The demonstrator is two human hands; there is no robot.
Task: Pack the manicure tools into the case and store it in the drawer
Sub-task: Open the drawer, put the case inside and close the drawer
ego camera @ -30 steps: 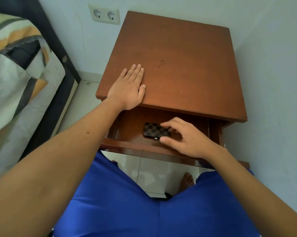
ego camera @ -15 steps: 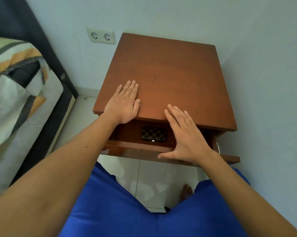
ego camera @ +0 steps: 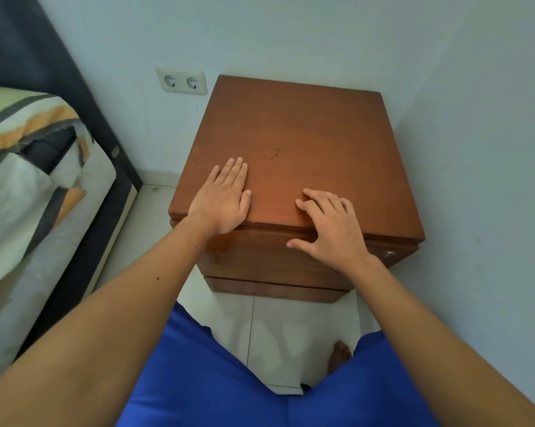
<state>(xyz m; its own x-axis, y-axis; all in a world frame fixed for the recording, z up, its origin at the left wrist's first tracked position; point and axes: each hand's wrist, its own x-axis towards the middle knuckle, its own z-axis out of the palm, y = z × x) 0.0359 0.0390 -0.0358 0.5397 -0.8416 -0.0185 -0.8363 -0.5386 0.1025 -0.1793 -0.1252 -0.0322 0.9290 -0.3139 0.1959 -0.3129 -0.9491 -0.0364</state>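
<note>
- In the corner between two pale walls: one brown wooden nightstand (ego camera: 306,143), top bare apart from your hands; a few dark specks near its middle.
- To its left on the wall: a white double socket (ego camera: 181,82).
- Further left: a bed (ego camera: 28,186) with a striped cover in cream, orange and grey, and a dark frame running down to the white tiled floor (ego camera: 290,328).
- Below you: blue shorts (ego camera: 229,380) across your knees, one bare foot (ego camera: 340,354) showing between them.
- Drawer (ego camera: 260,254): front flush under the top edge, shut; a small round metal fitting sits at its right end.
- Case: not visible; you cannot tell where it is from this view.
- Left hand (ego camera: 223,200): flat, palm down, fingers straight and together, resting on the front left of the top; holds nothing.
- Right hand (ego camera: 331,228): fingers loosely curled over the front edge of the top, thumb spread against the drawer front; grips nothing.
- Both forearms reach forward, well apart.
</note>
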